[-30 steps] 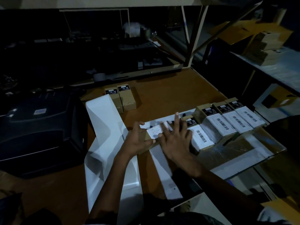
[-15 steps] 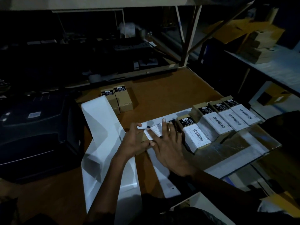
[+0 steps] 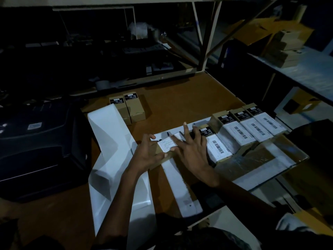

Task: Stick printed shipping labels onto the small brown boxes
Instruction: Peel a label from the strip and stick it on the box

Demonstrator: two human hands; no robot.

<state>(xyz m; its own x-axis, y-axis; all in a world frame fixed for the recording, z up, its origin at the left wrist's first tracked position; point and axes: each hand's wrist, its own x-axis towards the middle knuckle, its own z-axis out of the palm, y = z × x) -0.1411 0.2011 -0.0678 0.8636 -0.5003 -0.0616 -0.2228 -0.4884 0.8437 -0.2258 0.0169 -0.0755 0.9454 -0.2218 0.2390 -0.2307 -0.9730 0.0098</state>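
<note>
Box [image 3: 163, 156] sits on brown table [image 3: 180, 103], white label [image 3: 167, 144] on its top face. Left hand [image 3: 147, 152] grips box's near-left side, fingers curled; right hand [image 3: 191, 148] lies flat, fingers straight, pressing label. Four labelled boxes [image 3: 243, 130] lined up just right.

surface: brown table [image 3: 180, 98] | on it: black printer [image 3: 39, 148]; two unlabelled boxes [image 3: 128, 109]; white backing strip [image 3: 115, 141]

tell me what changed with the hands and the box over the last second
Little changed. The right hand slid slightly toward the person, its straight fingers smoothing the label on the box. The left hand kept gripping that box. The four labelled boxes and the two unlabelled boxes stayed put.
</note>
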